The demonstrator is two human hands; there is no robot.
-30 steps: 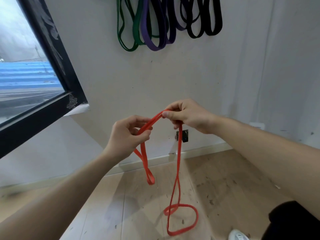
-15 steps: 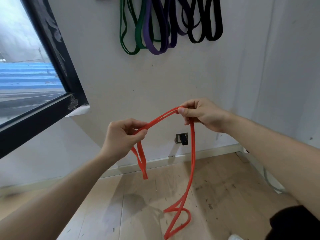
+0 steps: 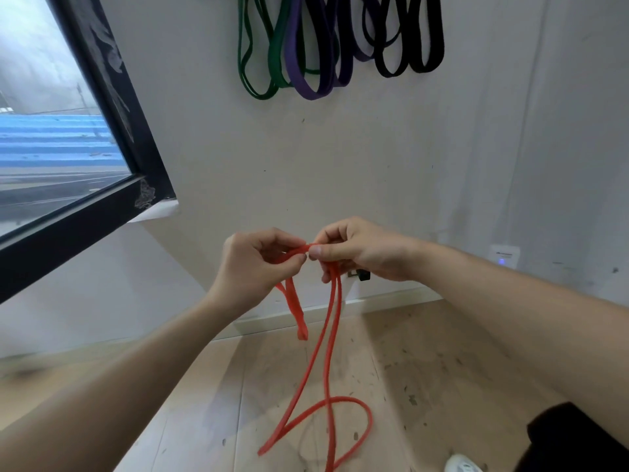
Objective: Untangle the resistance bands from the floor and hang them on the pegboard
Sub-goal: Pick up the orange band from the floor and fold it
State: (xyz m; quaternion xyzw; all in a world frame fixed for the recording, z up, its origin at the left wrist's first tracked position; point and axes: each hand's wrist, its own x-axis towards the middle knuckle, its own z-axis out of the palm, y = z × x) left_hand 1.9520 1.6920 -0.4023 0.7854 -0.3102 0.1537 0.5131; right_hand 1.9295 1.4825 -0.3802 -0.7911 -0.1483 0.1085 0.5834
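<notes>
A red resistance band hangs between both hands in front of the white wall. My left hand pinches the band's top with thumb and fingers, and a short folded loop dangles below it. My right hand pinches the band right beside the left, fingertips almost touching. Two long strands drop from the right hand and cross in a loop near the wooden floor. Green bands, purple bands and black bands hang on the wall above; their hooks are out of frame.
A black-framed window slants along the left. A wall socket sits low behind the hands, and a white box with a blue light is at the right. My white shoe and dark trouser leg show at bottom right.
My hands have come together, from about a hand's width apart to nearly touching. The arch of band between them has closed, and the lower loop has swung and spread wider.
</notes>
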